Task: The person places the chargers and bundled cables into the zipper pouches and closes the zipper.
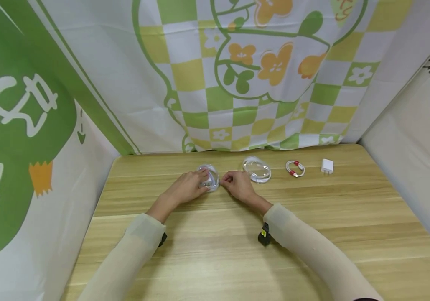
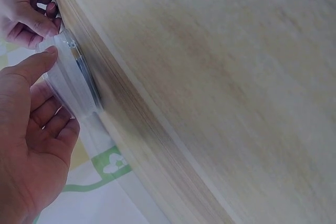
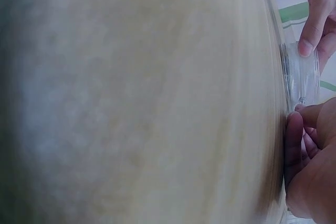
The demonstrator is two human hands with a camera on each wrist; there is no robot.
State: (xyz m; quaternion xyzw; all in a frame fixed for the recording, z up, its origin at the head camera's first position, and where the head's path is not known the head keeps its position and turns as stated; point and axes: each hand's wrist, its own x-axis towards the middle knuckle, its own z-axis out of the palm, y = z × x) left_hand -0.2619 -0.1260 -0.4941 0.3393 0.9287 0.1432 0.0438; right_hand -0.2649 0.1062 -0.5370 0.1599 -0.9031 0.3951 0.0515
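Observation:
A round, clear plastic case stands low on the table, left of the row of small things; something pale shows inside it. My left hand grips its left side, with thumb and fingers on opposite sides in the left wrist view, where the case looks thick and see-through. At its right edge, my right hand pinches with thumb and forefinger. The right wrist view shows those fingertips by the rim of the case; what exactly they pinch is too small to tell.
Rightward along the back of the wooden table lie another round, clear plastic piece, a coiled white cable with red bands, and a white charger plug. A patterned cloth hangs behind the table.

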